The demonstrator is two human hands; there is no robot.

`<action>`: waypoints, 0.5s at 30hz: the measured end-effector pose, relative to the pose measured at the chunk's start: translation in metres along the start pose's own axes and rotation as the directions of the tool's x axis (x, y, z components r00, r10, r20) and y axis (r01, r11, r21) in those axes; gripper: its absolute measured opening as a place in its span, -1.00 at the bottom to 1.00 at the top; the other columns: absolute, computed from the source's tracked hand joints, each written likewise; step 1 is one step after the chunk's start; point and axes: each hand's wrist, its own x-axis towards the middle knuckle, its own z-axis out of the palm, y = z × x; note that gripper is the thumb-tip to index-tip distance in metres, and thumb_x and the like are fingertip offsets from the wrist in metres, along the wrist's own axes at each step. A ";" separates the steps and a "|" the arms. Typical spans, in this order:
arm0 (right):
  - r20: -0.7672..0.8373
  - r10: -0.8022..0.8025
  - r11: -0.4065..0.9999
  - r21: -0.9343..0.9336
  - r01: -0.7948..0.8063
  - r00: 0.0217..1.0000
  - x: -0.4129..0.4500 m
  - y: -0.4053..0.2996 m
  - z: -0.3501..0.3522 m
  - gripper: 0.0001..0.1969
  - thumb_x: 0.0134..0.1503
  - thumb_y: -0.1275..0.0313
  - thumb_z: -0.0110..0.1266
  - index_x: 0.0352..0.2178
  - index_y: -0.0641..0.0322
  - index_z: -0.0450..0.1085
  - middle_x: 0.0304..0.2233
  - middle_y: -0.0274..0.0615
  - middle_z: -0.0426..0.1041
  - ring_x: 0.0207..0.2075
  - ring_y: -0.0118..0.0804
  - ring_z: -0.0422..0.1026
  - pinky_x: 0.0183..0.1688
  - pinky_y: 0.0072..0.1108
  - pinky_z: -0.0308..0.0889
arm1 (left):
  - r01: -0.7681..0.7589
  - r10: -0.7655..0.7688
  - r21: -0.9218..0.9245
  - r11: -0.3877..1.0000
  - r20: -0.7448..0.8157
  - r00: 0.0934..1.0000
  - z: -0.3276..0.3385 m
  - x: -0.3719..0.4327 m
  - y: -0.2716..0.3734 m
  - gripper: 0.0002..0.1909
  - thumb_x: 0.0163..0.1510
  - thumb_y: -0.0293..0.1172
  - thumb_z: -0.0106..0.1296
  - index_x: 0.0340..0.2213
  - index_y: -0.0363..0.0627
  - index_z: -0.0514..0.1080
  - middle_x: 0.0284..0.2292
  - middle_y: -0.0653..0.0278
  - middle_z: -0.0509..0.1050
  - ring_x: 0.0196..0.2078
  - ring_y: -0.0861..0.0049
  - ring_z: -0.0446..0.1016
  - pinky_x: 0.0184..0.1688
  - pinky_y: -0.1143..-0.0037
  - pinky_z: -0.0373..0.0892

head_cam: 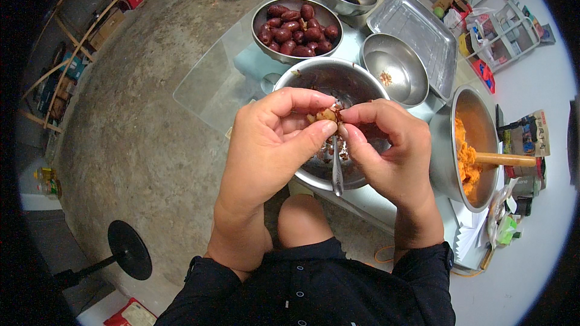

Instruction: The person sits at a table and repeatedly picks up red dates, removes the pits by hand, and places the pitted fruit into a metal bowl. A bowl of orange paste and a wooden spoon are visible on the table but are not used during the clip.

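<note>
A piece of soft, yellowish fruit flesh [323,116] with dark red skin on it is held between the thumb and fingers of my left hand [267,145]. The thumb and forefinger of my right hand [393,145] pinch at its right edge, where scraps of skin show. Both hands are above a deep stainless steel bowl [312,182] with dark red skin scraps inside. A metal spoon [337,174] leans in that bowl, its handle over the near rim. Behind it, another steel bowl [280,57] holds many whole dark red dates [294,29].
A steel bowl [408,59] with a few scraps and a metal tray [442,40] lie back right. Farther back, a bowl [358,9] holds dark liquid. A large bowl [442,140] at right contains orange mash [466,167] and a wooden-handled tool [507,159].
</note>
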 end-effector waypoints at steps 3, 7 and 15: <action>0.002 -0.031 0.999 -0.039 0.031 1.000 0.000 0.000 0.000 -0.86 -0.04 0.60 0.18 -0.37 0.31 0.49 -0.48 -0.09 0.50 -0.48 -0.19 0.52 -0.42 -0.51 0.42 | 0.006 -0.006 0.011 1.000 0.006 1.000 0.000 0.000 0.001 -0.70 0.03 -0.64 0.14 -0.15 -0.40 0.42 -0.23 0.14 0.52 -0.19 0.57 0.52 -0.08 0.58 0.44; 0.007 -0.066 0.993 -0.102 0.066 0.998 0.000 0.000 0.001 -0.86 -0.06 0.60 0.19 -0.38 0.28 0.49 -0.48 -0.09 0.49 -0.46 -0.12 0.52 -0.41 -0.45 0.41 | -0.017 0.017 0.035 0.999 0.010 1.000 0.000 -0.001 -0.001 -0.70 0.03 -0.67 0.12 -0.14 -0.39 0.42 -0.22 0.14 0.53 -0.18 0.56 0.52 -0.07 0.56 0.44; 0.011 -0.091 0.988 -0.126 0.092 0.996 0.000 0.000 0.002 -0.87 -0.07 0.61 0.18 -0.41 0.29 0.47 -0.49 -0.09 0.49 -0.47 -0.12 0.51 -0.43 -0.45 0.40 | -0.031 0.031 0.115 0.993 0.003 1.000 0.002 -0.003 -0.002 -0.70 0.03 -0.70 0.12 -0.15 -0.38 0.43 -0.22 0.14 0.53 -0.17 0.57 0.51 -0.07 0.59 0.44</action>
